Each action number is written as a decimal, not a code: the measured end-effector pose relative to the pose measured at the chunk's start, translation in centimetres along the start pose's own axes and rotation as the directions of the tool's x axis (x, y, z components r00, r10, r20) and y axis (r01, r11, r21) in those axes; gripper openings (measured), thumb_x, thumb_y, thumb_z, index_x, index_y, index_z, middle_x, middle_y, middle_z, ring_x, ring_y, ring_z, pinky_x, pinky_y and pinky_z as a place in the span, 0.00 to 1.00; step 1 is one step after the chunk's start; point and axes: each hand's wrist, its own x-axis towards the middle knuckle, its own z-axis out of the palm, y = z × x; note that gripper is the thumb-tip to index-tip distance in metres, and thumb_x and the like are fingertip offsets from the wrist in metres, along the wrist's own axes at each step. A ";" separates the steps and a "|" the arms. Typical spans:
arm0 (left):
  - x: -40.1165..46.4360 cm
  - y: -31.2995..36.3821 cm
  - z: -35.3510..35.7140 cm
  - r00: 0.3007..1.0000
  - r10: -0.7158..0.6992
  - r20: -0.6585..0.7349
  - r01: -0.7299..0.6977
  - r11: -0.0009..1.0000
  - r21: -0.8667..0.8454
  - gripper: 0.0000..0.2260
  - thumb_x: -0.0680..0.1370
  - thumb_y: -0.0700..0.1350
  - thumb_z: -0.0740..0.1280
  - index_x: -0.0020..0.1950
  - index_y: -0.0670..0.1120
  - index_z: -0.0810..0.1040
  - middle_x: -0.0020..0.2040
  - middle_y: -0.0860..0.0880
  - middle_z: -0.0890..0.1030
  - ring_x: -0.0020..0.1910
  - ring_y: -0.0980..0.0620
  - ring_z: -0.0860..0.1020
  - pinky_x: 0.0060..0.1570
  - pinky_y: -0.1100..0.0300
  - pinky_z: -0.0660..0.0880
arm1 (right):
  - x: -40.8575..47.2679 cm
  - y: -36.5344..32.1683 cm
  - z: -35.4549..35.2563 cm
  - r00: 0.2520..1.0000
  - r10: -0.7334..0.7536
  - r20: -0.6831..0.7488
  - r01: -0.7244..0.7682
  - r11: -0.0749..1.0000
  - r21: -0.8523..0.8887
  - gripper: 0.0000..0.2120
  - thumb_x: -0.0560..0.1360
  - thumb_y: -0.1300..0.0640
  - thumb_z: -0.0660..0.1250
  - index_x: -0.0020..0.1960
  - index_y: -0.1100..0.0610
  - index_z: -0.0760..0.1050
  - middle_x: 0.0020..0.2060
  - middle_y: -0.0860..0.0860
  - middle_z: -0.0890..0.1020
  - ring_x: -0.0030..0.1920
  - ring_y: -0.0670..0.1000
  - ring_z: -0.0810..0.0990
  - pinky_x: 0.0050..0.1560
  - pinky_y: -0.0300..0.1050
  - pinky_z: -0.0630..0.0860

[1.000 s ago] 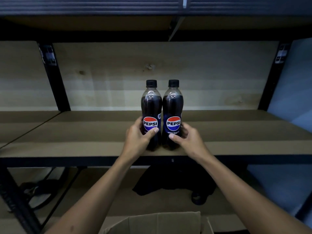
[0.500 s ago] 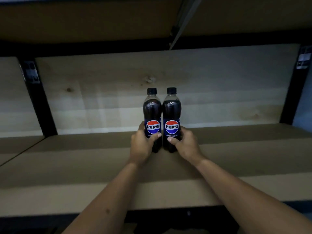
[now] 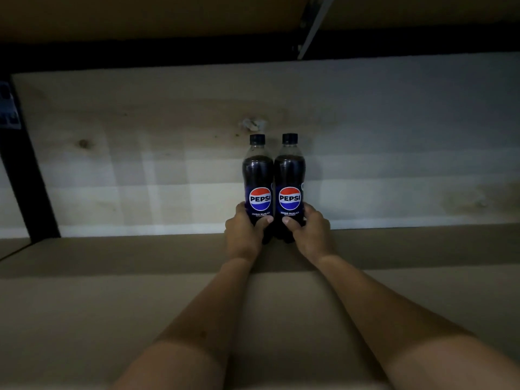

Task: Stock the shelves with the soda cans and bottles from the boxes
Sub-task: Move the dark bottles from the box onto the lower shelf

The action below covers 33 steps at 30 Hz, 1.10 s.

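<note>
The shelf [image 3: 112, 305], a broad brown board under a dim light, filled the lower part of the view and ran back to a pale wooden back panel [image 3: 168, 170]; the underside of the shelf above [image 3: 140, 15] crossed the top, and a black upright post [image 3: 25, 178] stood at the far left. Apart from the two bottles, the visible stretch of board carried no stock, so the task appeared to be at an early stage for this level. Both forearms reached forward from the bottom edge of the view toward the rear of the board.

The left hand [image 3: 243, 235] was wrapped round the lower body of the left bottle [image 3: 257, 178], thumb across the front below the label. The right hand [image 3: 309, 235] was wrapped in the same way round the right bottle [image 3: 289, 178]. The two bottles stood upright, side by side and touching or very nearly so, labels to the front, close against the back panel; whether their bases rested fully on the board could not be told, as the hands hid them.

Judged from this arrangement, the placing of this pair was nearly complete, with only the release outstanding. No boxes or cans appeared in view, so the amount of stock remaining could not be told.
</note>
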 end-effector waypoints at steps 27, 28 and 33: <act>-11.6 2.3 -7.4 0.955 -0.134 0.266 -0.019 0.864 0.503 0.15 0.76 0.49 0.66 0.57 0.42 0.79 0.57 0.39 0.80 0.59 0.39 0.76 0.58 0.52 0.74 | -13.5 -5.7 -5.8 0.939 0.135 0.316 0.097 0.779 -0.620 0.15 0.76 0.50 0.61 0.54 0.57 0.79 0.56 0.59 0.81 0.58 0.61 0.79 0.57 0.51 0.77; -12.8 2.7 -7.9 0.950 -0.128 0.286 -0.048 0.842 0.538 0.15 0.77 0.50 0.64 0.58 0.42 0.78 0.58 0.39 0.80 0.60 0.39 0.76 0.58 0.52 0.73 | -14.6 -6.2 -6.3 0.932 0.138 0.336 0.115 0.766 -0.633 0.15 0.77 0.49 0.60 0.54 0.57 0.79 0.56 0.59 0.81 0.57 0.61 0.79 0.57 0.51 0.77; -19.0 5.0 -11.1 0.926 -0.124 0.356 -0.140 0.765 0.629 0.17 0.79 0.53 0.60 0.60 0.44 0.78 0.60 0.38 0.79 0.60 0.38 0.77 0.57 0.51 0.74 | -20.9 -8.7 -9.1 0.910 0.103 0.401 0.205 0.730 -0.652 0.17 0.77 0.47 0.56 0.54 0.56 0.78 0.54 0.59 0.82 0.53 0.62 0.80 0.51 0.51 0.77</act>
